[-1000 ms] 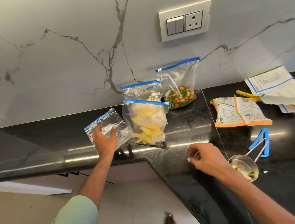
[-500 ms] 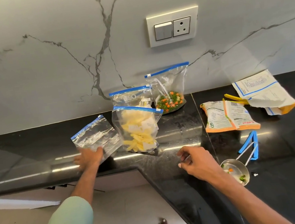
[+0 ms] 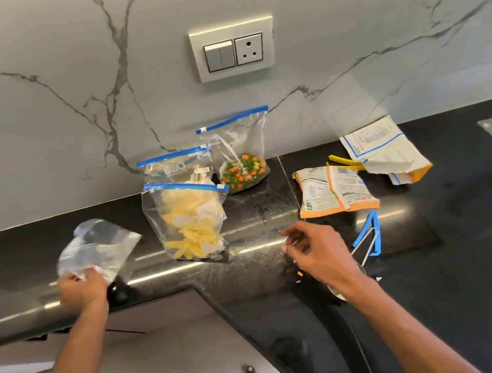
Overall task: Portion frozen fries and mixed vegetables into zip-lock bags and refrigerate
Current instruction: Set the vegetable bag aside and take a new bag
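4 zip-lock bags are showing: 2 w/ fries (front fries bag [image 3: 191,224], rear fries bag [image 3: 174,167]), 1 veg bag [image 3: 241,157], 1 empty bag [image 3: 98,246]. 2 packets are lying on the surface [image 3: 470,214]: orange packet [image 3: 334,189], white packet [image 3: 384,147]. 2 clips are lying nearby: blue clip [image 3: 368,234], yellow clip [image 3: 343,162]. 1 scoop [image 3: 364,243] is peeking out.

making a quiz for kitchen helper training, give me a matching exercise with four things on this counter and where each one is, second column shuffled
Things:
1. empty zip-lock bag
2. bag of fries
3. bag of mixed vegetables
4. blue clip

Places:
A. at the back by the wall, below the socket
B. flat on the counter, nearer the person than the orange-edged packet
C. gripped in the left hand
D. upright in front of a second blue-zipped bag

Pairs: 1-C, 2-D, 3-A, 4-B
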The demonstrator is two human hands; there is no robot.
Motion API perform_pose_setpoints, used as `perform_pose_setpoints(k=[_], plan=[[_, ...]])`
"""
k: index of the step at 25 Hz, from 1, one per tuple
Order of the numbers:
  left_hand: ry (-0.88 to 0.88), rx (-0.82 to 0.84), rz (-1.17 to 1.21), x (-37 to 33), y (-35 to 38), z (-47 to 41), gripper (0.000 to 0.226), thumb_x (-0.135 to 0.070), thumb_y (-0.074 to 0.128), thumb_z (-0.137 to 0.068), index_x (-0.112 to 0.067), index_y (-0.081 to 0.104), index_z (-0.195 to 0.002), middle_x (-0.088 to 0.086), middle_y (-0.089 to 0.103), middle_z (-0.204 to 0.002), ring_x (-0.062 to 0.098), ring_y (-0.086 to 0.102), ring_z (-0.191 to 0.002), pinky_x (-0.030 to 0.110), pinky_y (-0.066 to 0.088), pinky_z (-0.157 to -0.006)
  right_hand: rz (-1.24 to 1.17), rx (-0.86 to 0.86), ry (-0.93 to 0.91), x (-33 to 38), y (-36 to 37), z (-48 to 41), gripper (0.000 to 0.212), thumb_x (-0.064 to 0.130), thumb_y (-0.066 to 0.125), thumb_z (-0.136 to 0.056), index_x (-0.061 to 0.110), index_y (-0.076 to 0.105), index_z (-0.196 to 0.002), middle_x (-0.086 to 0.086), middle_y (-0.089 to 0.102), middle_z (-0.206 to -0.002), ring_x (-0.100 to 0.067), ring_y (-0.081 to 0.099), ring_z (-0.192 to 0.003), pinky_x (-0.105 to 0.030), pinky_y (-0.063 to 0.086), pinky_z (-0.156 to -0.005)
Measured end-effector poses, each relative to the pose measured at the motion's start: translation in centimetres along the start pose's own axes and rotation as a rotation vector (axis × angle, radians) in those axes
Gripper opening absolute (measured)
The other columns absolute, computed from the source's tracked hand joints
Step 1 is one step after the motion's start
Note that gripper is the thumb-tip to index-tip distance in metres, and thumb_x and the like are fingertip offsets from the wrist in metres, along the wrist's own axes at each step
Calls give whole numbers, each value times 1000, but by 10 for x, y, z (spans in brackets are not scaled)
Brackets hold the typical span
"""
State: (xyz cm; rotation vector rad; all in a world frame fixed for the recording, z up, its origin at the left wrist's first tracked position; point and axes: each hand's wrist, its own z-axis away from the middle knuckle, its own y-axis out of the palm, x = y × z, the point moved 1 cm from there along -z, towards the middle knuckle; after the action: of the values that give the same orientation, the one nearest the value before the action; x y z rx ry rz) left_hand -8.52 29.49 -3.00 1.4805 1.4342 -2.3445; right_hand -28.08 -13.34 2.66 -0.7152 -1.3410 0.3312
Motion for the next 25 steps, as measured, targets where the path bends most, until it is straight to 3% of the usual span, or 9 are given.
perform_pose_setpoints(k=[4, 8, 11, 13, 16, 19, 21, 23, 25], plan=[[479, -292, 526, -73, -43, 75, 37, -29, 56, -102, 1, 54, -122, 18, 68, -121, 28, 67, -113, 36, 54, -91, -176, -135, 21, -13, -26, 3, 26, 35, 85, -86, 33, 71, -108, 16, 73, -89, -9, 72, -79, -36, 63, -72], [956, -126, 791, -159, -78, 192, 29, -12, 66, -100, -8, 44, -119, -6, 57, -114, 5, 62, -106, 34, 55, -87, -227, -306, 23, -11, -36, 8, 37, 35, 87, -84, 28, 69, -116, 14, 74, -94, -8, 72, -79, -33, 63, -69], [771, 423, 827, -160, -57, 265, 38, 1, 68, -95, -9, 41, -121, 2, 77, -98, 19, 72, -76, 30, 55, -62, 182, -377, 28, -22, -55, 4, 64, 37, 93, -75, 28, 61, -130, 7, 61, -124, -13, 66, -98, -35, 60, -76], [591, 679, 758, -122, -27, 294, 49, 0, 74, -90, -16, 47, -126, 15, 77, -102, 23, 76, -80, 32, 61, -70, 159, -340, 8, -33, -69, 5, 64, 31, 94, -74, 28, 62, -129, 3, 60, -126, -17, 62, -106, -39, 58, -84], [590, 808, 559, -69, -9, 318, 66, -15, 85, -82, -26, 53, -138, 4, 72, -123, 21, 74, -106, 39, 61, -92, -428, -193, 131, -28, -77, 11, 31, 35, 75, -95, 28, 67, -124, 4, 74, -116, -7, 72, -93, -31, 63, -79], [663, 857, 401, -49, -5, 324, 70, -12, 87, -79, -22, 55, -141, -20, 70, -124, 3, 67, -115, 29, 55, -100, -956, 81, 330, -15, -70, 10, 66, 70, 48, -98, 21, 59, -140, -12, 75, -125, -30, 75, -109, -48, 62, -90], [719, 904, 291, -43, -7, 316, 73, -13, 88, -80, -24, 54, -144, -27, 64, -130, 0, 63, -121, 29, 53, -104, -984, 151, 288, -10, -72, 8, 57, 59, 54, -100, 14, 62, -135, -18, 75, -121, -40, 72, -111, -54, 59, -96], [735, 985, 191, -41, -12, 307, 91, -15, 89, -78, -32, 40, -153, -30, 58, -137, -2, 58, -127, 22, 50, -105, -828, 123, 152, -5, -74, 12, 29, 28, 68, -99, 10, 71, -122, -16, 77, -115, -36, 74, -108, -47, 60, -97], [630, 1022, 188, -46, -18, 306, 108, -26, 90, -76, -40, 22, -158, -32, 53, -137, -10, 54, -126, 11, 46, -101, -798, 118, 89, -6, -72, 17, 22, 17, 71, -97, 9, 74, -118, -12, 79, -109, -29, 76, -102, -39, 61, -94]])
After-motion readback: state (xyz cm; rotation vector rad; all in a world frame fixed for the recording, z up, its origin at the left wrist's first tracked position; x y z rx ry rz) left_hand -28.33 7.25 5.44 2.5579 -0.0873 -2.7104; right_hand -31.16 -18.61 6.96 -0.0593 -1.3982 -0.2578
